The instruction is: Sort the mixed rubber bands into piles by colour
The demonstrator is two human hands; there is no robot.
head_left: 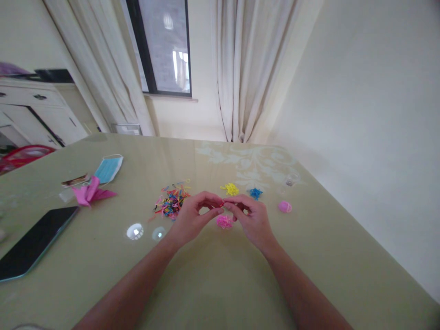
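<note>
My left hand (195, 216) and my right hand (253, 221) meet at the fingertips above the table, both closed in a pinch. Between them shows a bit of a small red rubber band (222, 203), mostly covered by the fingers. Beside my left hand lies a mixed heap of colourful rubber bands (171, 202), partly hidden behind it. A pink pile of bands (224, 222) sits just below the fingertips. Beyond the hands are a yellow pile (231, 189) and a blue pile (255, 193).
A small pink rounded object (284, 207) lies to the right, with a clear little item (290, 181) behind it. On the left are a black-screened tablet or phone (36, 238), a pink folded paper bird (91, 192) and a blue face mask (109, 169). The wall borders the table's right edge.
</note>
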